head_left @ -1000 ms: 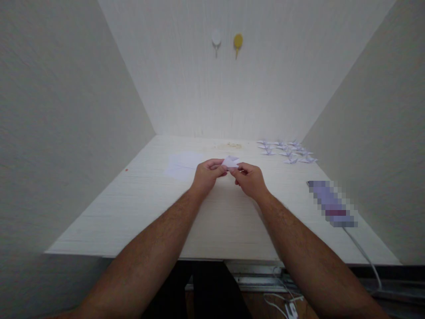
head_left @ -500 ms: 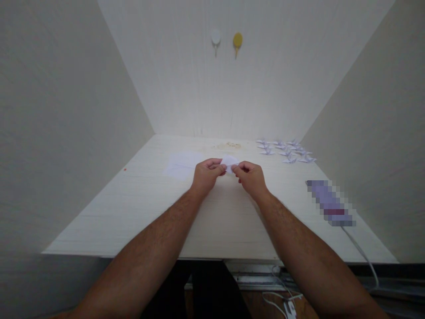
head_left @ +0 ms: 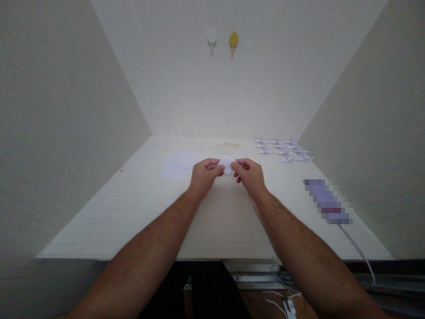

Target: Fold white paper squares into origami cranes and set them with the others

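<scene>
Head view: where's the folded paper [head_left: 227,165]?

Between both hands, over the middle of the white table [head_left: 229,226]. Can't tell if it touches the top.

Left hand [head_left: 203,175]?

Mostly closed, thumb and fingers pinching the paper's left edge.

Right hand [head_left: 251,176]?

Same pinch on the right edge, thumb on the near face, lower fingers curled loosely.

Anything near them?

Flat white sheets [head_left: 175,166] on the table, just left of the left hand. Count unclear.

Far right?

Group of small paper birds [head_left: 287,157] near the back corner. Closer in, a pixelated flat object [head_left: 327,201], too blurred to name, with a white cable [head_left: 360,250] running from it over the front edge.

Back wall?

Two hooks side by side: white hook [head_left: 211,36] left, yellow hook [head_left: 233,40] right.
</scene>
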